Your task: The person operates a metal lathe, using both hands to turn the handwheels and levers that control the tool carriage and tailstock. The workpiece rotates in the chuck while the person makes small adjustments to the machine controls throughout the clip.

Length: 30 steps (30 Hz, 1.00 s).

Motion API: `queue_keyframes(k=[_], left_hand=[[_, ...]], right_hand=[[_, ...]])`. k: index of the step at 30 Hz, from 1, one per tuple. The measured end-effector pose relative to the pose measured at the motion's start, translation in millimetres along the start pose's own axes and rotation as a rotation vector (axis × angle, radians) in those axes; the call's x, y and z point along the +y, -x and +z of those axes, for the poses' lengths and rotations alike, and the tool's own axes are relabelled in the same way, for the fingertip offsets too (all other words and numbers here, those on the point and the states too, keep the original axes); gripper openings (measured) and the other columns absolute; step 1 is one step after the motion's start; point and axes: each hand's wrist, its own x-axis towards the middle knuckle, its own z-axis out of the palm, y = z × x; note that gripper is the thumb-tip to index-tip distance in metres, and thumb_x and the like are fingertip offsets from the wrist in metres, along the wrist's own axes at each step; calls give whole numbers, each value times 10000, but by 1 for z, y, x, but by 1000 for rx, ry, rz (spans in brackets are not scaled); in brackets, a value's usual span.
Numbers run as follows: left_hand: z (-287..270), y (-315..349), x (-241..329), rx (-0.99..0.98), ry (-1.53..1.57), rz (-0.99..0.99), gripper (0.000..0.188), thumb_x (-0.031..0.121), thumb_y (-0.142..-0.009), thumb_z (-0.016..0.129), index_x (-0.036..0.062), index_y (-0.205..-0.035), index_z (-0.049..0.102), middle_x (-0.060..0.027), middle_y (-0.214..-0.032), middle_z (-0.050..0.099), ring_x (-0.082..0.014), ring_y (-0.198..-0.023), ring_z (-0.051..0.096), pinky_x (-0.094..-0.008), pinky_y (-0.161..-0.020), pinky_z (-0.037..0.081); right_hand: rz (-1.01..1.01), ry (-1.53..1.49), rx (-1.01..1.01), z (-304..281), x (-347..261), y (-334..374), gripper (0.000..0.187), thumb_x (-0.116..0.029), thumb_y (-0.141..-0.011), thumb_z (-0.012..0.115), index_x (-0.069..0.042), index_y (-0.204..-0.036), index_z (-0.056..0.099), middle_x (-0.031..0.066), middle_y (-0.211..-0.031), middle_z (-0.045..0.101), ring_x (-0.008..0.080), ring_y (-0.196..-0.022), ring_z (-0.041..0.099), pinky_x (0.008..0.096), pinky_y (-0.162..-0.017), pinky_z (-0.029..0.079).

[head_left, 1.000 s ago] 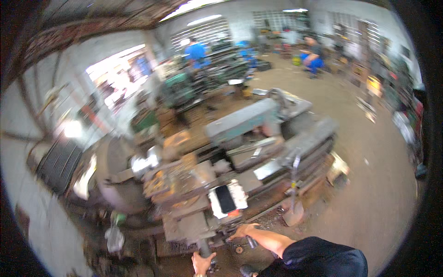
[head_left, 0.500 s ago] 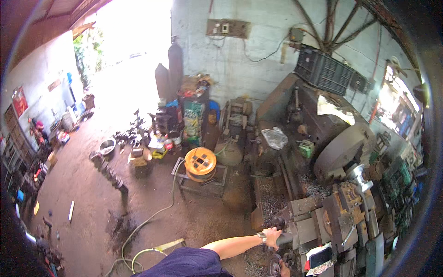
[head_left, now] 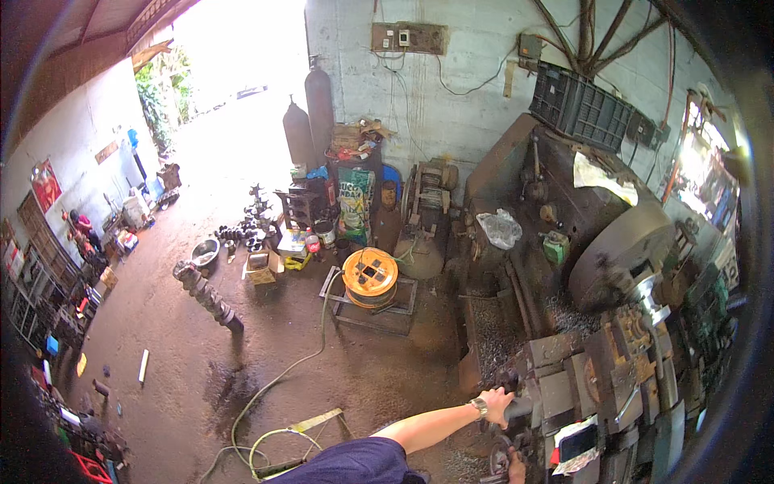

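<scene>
A large metal lathe is at the right, with a wide round chuck (head_left: 621,254) and a shiny metal workpiece (head_left: 650,300) at its middle. My left arm, in a navy sleeve with a wristwatch (head_left: 480,406), reaches across to the carriage. There my left hand (head_left: 497,405) is closed over a dark crank handle (head_left: 522,408), partly hidden by the fingers. Below it, at the lower edge, my right hand (head_left: 516,466) grips the rim of a handwheel (head_left: 499,460); most of that hand is cut off. A phone (head_left: 578,441) lies on a cloth on the carriage, near a wrench (head_left: 627,405).
Metal chips (head_left: 498,348) cover the lathe bed. Left of the lathe, an orange cable reel (head_left: 371,273) sits on a metal frame, its cable (head_left: 282,375) trailing over the floor. A crankshaft (head_left: 208,297) stands farther left. Gas cylinders (head_left: 319,101) are by the bright doorway.
The whole view has shifted, so the scene sits a little farther right, and it looks sharper. Both hands stay at the same handle and handwheel.
</scene>
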Motion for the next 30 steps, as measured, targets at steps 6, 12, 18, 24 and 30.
queue_keyframes(k=[6,12,18,24,30], left_hand=[[-1,-2,1,-27,-16,-20,1078,543,-595,906,52,-1436,444,-218,-1261,564,-417,-1178,604,-510,-916,555],[-2,-1,2,-28,-13,-11,1079,548,-601,900,50,-1444,445,-249,-1301,541,-445,-1163,601,-535,-903,551],[-13,3,6,-76,-44,-1,1065,620,-639,864,45,-1438,459,-277,-1317,546,-467,-1185,590,-543,-946,534],[-19,-1,9,-126,-122,-25,1047,706,-689,795,11,-1409,490,-292,-1354,544,-460,-1234,581,-504,-1005,518],[-21,-4,12,-130,-107,-18,1125,738,-656,800,1,-1434,459,-311,-1360,533,-474,-1246,568,-519,-1027,498]], right_hand=[[8,-33,5,-5,13,1,694,-612,-834,684,-62,-1257,686,181,-1021,703,276,-900,680,392,-750,520],[14,-76,13,-7,17,1,655,-545,-848,733,-20,-1237,690,172,-959,714,251,-823,696,378,-683,535],[9,-110,27,-11,23,0,620,-478,-863,783,22,-1218,694,163,-897,725,226,-747,712,363,-617,550],[83,337,-50,-27,18,7,875,-759,-781,691,27,-1162,736,183,-942,770,275,-958,739,394,-949,521],[79,360,-94,-29,2,22,1021,-917,-688,597,3,-1097,767,172,-909,774,287,-1071,721,404,-1002,494]])
